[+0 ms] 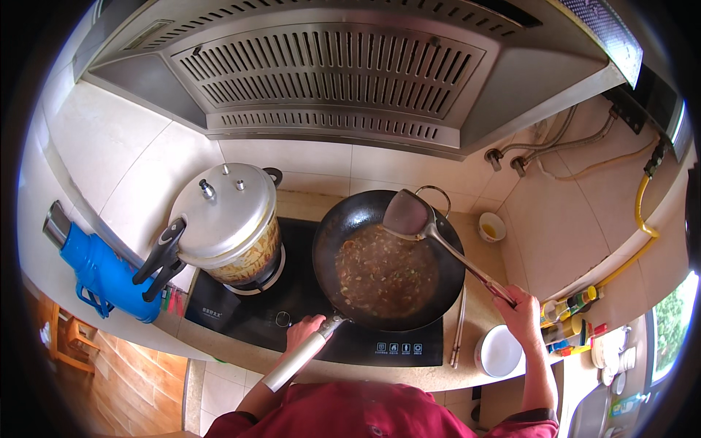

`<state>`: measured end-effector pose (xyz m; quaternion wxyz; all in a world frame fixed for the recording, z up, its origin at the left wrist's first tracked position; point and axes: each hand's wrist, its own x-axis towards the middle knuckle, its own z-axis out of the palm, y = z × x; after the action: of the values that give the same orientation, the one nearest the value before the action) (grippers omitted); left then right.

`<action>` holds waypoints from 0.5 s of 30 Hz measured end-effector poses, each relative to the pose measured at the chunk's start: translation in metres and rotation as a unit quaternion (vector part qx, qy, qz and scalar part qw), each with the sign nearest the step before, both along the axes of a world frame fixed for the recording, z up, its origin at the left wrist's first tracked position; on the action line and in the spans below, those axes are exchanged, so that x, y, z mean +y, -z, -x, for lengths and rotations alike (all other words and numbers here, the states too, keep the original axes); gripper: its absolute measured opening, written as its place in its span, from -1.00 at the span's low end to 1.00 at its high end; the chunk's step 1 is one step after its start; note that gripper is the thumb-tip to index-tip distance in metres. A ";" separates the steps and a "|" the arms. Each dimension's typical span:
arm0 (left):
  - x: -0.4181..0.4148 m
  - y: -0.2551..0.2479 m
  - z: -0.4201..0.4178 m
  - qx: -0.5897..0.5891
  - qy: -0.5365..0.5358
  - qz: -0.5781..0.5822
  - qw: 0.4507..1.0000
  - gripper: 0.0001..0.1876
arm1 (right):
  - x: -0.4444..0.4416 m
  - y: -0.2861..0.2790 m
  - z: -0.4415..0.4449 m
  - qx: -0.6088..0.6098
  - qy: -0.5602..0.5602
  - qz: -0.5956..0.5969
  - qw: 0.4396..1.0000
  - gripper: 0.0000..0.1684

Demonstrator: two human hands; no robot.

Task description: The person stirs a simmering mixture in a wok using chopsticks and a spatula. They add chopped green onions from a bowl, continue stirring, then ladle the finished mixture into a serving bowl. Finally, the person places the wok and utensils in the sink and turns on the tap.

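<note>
My right hand (517,312) grips the handle of a metal wok spatula (408,214). Its broad blade is raised over the upper right of a black wok (326,252), above the food. Brown sauce with small chopped pieces (389,274) covers the wok's bottom. My left hand (304,332) is low at the cooktop's front, partly behind the wok's long metal handle (296,362). Its fingertips are near the handle's root, just right of a round control knob (283,318); what they touch is hidden.
A pressure cooker (227,213) stands on the left of the black cooktop (235,323). A blue thermos (109,274) is farther left. Chopsticks (459,331), a white bowl (499,351) and seasoning bottles (567,315) lie right. A small bowl (491,226) sits behind. The range hood (334,71) hangs above.
</note>
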<state>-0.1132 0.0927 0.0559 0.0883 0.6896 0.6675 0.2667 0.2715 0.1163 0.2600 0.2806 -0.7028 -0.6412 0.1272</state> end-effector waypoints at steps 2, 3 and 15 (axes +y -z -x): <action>0.000 0.001 0.000 0.002 0.001 -0.002 1.000 -0.77 | 0.000 -0.001 0.000 0.001 -0.003 -0.001 1.000 -0.82; 0.000 0.002 0.001 0.004 0.001 -0.005 1.000 -0.77 | 0.000 -0.001 0.000 0.002 -0.002 -0.001 1.000 -0.82; 0.000 -0.005 0.000 0.002 0.016 0.053 0.998 -0.72 | 0.000 0.002 -0.002 0.007 -0.005 -0.003 1.000 -0.81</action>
<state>-0.1135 0.0924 0.0610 0.1275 0.6953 0.6695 0.2281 0.2733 0.1159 0.2584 0.2866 -0.6978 -0.6432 0.1313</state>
